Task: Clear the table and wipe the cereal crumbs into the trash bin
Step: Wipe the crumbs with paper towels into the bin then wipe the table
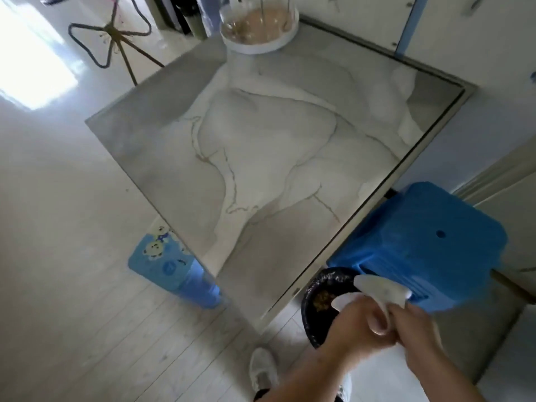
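On the floor to your left, a blue carton (162, 264) stands under the table's (261, 140) edge. Just past the table's near corner sits the black trash bin (311, 303), with brown cereal crumbs (322, 298) lying inside it. Your left hand (355, 329) and right hand (417, 326) meet over the bin's rim, the fingers (377, 322) of both clenched on a bunched white cloth (383, 288) that sticks up above them. A blue stool (420, 236) stands just beside, to the right.
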